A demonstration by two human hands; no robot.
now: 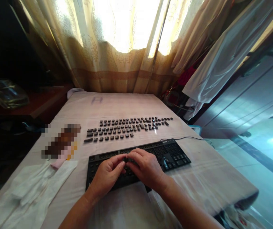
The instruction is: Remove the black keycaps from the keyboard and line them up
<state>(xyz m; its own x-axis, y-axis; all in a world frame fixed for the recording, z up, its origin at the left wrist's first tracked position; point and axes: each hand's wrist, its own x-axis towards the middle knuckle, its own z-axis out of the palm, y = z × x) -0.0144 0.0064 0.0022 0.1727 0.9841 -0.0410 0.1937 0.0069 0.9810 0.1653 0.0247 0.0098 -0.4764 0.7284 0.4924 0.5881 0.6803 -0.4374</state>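
Note:
A black keyboard (150, 147) lies at a slant on the cloth-covered table, and several of its keys are off on the left and middle part. Both my hands are over its middle, fingertips meeting. My left hand (106, 173) is closed in a pinch around a small dark piece, perhaps a keycap. Against the same spot, my right hand (147, 165) presses its thumb and fingers together; what they hold is too small to name. Beyond the keyboard, loose black keycaps (112, 137) are laid out in rows.
White cloth or tissue (31, 187) lies at the left, below a blurred-out patch (61, 143). The keyboard's cable (189, 137) runs off to the right. Curtains (117, 68) hang behind the table (126, 106). A glass object (7, 93) stands on brown furniture at far left.

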